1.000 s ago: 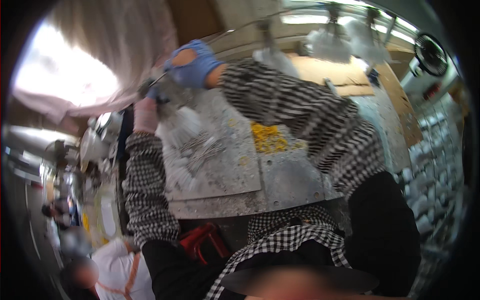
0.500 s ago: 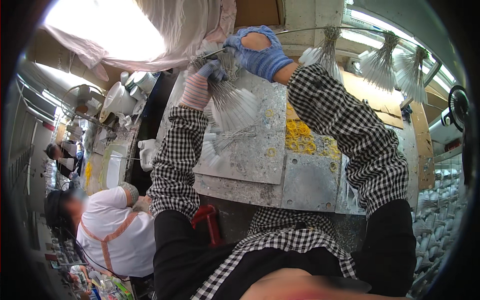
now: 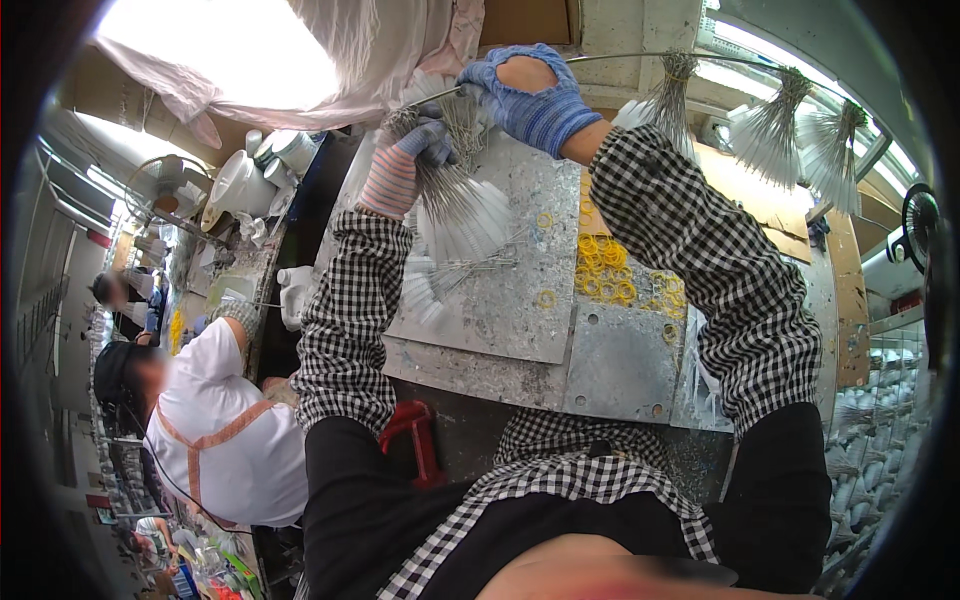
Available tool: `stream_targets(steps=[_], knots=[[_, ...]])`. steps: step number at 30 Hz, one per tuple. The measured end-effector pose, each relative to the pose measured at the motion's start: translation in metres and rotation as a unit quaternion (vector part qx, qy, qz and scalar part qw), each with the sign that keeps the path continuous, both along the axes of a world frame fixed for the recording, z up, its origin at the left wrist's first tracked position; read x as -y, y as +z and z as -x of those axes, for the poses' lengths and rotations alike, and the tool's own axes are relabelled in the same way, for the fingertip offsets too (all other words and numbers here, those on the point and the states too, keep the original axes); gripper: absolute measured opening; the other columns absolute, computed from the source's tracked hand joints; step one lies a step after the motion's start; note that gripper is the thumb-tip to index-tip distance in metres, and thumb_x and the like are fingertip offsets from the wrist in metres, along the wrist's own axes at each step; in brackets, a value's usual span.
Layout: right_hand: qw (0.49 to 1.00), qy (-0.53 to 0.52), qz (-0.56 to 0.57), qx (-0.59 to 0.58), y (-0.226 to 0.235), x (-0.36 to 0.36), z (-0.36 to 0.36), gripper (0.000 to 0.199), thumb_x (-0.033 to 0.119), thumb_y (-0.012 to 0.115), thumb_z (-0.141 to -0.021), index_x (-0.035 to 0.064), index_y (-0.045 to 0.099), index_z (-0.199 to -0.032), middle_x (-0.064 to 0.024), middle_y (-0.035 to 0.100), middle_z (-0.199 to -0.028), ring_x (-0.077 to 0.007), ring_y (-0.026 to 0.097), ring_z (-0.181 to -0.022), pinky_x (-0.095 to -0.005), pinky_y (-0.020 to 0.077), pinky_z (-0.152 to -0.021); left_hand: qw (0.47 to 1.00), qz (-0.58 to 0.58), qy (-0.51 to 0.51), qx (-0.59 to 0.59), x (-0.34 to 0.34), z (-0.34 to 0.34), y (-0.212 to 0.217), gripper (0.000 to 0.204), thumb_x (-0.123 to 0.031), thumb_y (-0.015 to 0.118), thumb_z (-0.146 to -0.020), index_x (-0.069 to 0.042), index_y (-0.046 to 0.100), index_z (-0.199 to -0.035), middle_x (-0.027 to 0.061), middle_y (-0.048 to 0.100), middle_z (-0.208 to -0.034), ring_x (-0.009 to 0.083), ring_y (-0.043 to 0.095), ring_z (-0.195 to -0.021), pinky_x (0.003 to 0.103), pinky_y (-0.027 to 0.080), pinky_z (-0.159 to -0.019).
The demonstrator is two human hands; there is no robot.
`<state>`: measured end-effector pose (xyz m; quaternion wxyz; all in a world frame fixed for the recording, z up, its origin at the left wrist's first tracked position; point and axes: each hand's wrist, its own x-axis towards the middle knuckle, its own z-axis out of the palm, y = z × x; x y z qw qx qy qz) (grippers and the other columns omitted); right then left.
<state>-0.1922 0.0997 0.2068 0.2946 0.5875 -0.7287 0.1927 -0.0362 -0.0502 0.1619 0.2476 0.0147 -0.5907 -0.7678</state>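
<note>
Bundle of thin grey metal wires with white bristly tips (image 3: 455, 190), fanning downward like a brush, hangs above the grey sheet-metal tabletop (image 3: 520, 300). The left hand (image 3: 405, 165) in a striped pink-and-grey glove pinches the bundle's top with its fingers pressed together. The right hand (image 3: 530, 95) in a blue knitted glove curls its fingers around a long horizontal metal rod (image 3: 620, 57) just above. Yellow rubber bands (image 3: 605, 270) lie scattered nearby.

Cluttered workshop, bright draped window (image 3: 215, 55) (glaring)
</note>
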Motion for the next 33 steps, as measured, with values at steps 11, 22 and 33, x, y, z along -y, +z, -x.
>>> stream_targets(steps=[11,22,33], knots=[[0.999,0.042,0.029,0.008,-0.005,-0.014,-0.014,0.025,0.027,0.064,-0.092,0.0171,0.074,-0.113,-0.0063,0.071,-0.097,-0.0278,0.068,-0.095,-0.0423,0.0524,-0.086,0.99,0.099,-0.079,0.054,0.001,-0.002,0.004,0.02,-0.009,0.068,-0.09,-0.007,0.058,-0.107,-0.0048,0.045,-0.068,0.0098,0.045,-0.058,0.033,0.046,-0.063],[0.994,0.093,0.015,0.046,-0.009,-0.024,-0.005,0.029,0.018,0.063,-0.09,0.0124,0.07,-0.118,-0.0125,0.072,-0.099,-0.0314,0.069,-0.096,-0.0444,0.0532,-0.088,0.989,0.142,0.03,0.019,-0.044,0.042,-0.012,0.02,-0.006,0.074,-0.089,-0.001,0.066,-0.107,0.0041,0.068,-0.084,0.0131,0.065,-0.068,0.027,0.055,-0.063],[0.996,-0.028,0.062,-0.051,0.018,-0.095,0.083,0.035,0.027,0.068,-0.089,0.0093,0.068,-0.119,-0.0156,0.072,-0.106,-0.0327,0.067,-0.105,-0.043,0.0526,-0.095,0.978,0.187,0.075,0.058,-0.007,0.148,-0.039,0.06,-0.027,0.08,-0.088,0.007,0.052,-0.129,0.0117,0.072,-0.106,0.0231,0.069,-0.092,0.034,0.055,-0.082]])
